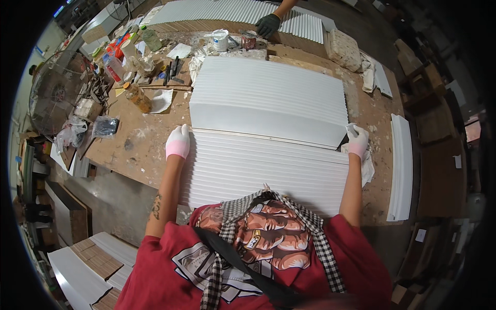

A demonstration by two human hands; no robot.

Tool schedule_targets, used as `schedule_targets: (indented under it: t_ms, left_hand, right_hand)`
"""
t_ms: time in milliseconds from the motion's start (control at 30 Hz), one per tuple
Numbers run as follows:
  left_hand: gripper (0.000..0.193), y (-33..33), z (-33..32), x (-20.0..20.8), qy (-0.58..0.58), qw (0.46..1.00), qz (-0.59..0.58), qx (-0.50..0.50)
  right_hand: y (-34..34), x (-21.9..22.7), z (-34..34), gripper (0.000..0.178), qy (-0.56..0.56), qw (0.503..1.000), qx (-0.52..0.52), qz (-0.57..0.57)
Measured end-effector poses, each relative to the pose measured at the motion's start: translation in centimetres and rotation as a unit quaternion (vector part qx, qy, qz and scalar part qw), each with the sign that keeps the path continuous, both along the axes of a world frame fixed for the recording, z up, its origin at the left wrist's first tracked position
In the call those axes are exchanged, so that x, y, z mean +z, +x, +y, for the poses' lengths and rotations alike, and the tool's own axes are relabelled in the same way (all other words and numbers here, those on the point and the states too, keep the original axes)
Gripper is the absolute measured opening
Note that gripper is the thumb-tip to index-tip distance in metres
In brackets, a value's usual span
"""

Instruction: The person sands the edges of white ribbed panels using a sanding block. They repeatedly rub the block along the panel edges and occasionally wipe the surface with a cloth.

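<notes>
Centrally stands a stained workbench (147, 150), floor (118, 202) at eight o'clock. The upper panel (268, 98) lies two o'clock from the left hand (178, 142), ten from the right hand (357, 139); both curl, grip unclear.

There are two central banks of white strips (266, 88) (268, 168), one fan (56, 95), one white tub (220, 42) and one orange-capped bottle (138, 99).

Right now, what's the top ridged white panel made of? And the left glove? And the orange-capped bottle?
Top ridged white panel: perhaps satin-coated fibreboard; the similar stack behind shows tan edges.
Left glove: probably matte knitted fabric; it fits snugly.
Orange-capped bottle: likely glossy, clear plastic, since amber contents seem to show through; glass is possible.
</notes>
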State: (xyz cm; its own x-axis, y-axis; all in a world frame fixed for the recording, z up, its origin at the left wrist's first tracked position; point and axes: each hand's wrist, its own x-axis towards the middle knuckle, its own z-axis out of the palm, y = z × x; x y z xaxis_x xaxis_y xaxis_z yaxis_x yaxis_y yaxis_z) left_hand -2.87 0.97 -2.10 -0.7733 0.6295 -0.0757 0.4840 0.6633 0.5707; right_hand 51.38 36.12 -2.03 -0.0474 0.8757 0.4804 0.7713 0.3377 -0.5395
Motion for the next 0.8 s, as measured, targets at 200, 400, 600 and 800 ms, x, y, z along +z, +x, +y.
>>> schedule_targets:
  t_ms: [200, 400, 600, 800]
  left_hand:
    - [0.057, -0.4, 0.1, -0.5, 0.004, 1.0, 0.009, -0.009]
    - [0.056, -0.5, 0.0, -0.8, 0.007, 1.0, 0.011, -0.013]
    - [0.056, -0.4, 0.0, -0.6, 0.0, 1.0, 0.018, -0.013]
    - [0.056, -0.1, 0.1, -0.5, 0.003, 1.0, 0.015, -0.006]
  right_hand:
    - [0.6, -1.0, 0.8, 0.034, -0.008, 1.0, -0.029, 0.002]
    - [1.7, -0.6, 0.9, 0.033, -0.05, 0.993, -0.103, -0.001]
    - [1.6, -0.5, 1.3, 0.034, -0.043, 0.994, -0.103, -0.007]
    - [-5.7, 2.4, -1.3, 0.04, -0.046, 0.988, 0.143, -0.021]
